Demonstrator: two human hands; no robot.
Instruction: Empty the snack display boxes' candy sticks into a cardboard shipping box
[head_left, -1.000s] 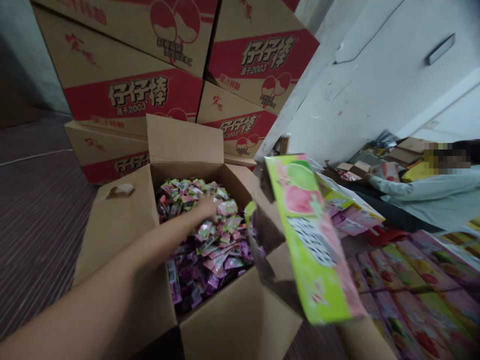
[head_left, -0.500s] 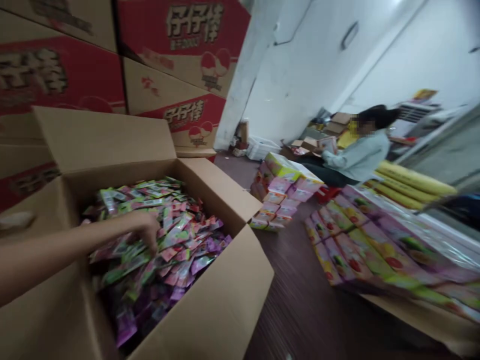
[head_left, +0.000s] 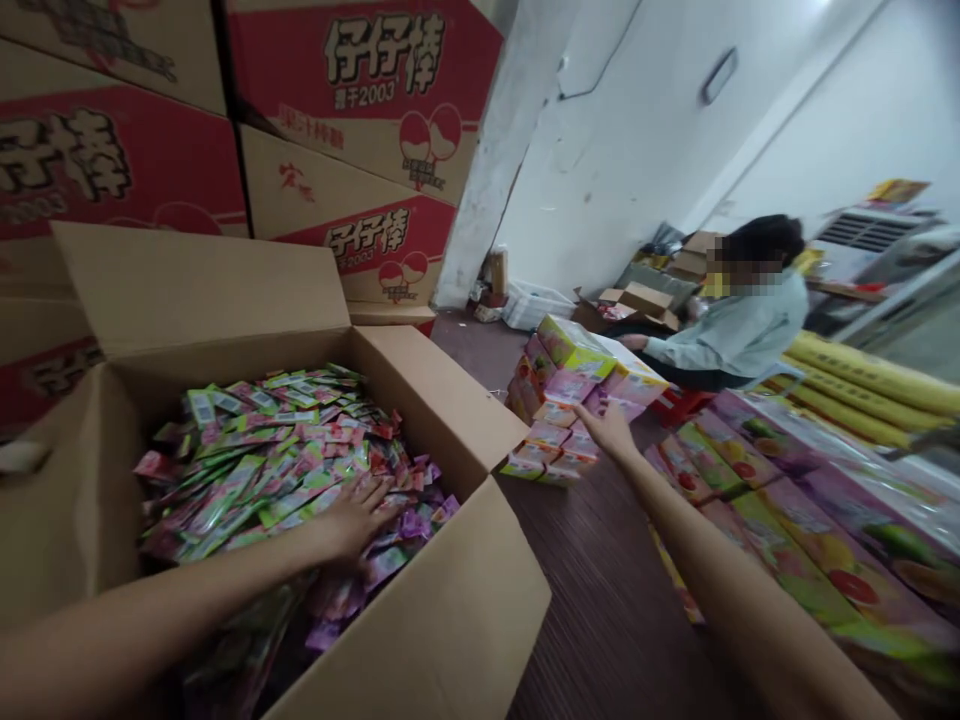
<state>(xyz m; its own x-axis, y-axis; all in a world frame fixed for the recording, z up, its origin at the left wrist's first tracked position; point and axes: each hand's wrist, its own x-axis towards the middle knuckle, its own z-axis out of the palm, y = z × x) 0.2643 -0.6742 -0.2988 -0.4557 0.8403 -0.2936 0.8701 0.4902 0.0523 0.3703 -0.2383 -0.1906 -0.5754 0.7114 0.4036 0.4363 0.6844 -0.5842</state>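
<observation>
My left hand [head_left: 352, 522] lies with its fingers spread on small wrapped packets [head_left: 289, 450], green, pink and purple, inside a large open cardboard box [head_left: 442, 600]. No packet shows gripped in it. My right hand [head_left: 609, 432] is stretched out over the floor to the right of the box, fingers apart. In this view it overlaps a stack of small pink and green cartons [head_left: 551, 435]; whether it touches them I cannot tell. Nothing shows in it. Under my right forearm's side runs a larger block of fruit-printed cartons [head_left: 795, 500].
Tall red and brown cartons [head_left: 367, 130] are stacked behind the box. A person [head_left: 750, 310] in a pale top sits beyond the small cartons, near yellow sacks [head_left: 870, 375] and a white crate [head_left: 534, 305]. Dark floor [head_left: 592, 570] lies between box and cartons.
My left hand has moved right and nearer across the packets, and its fingers have spread. My right arm has come into view, reaching forward. The seated person's hand has lowered.
</observation>
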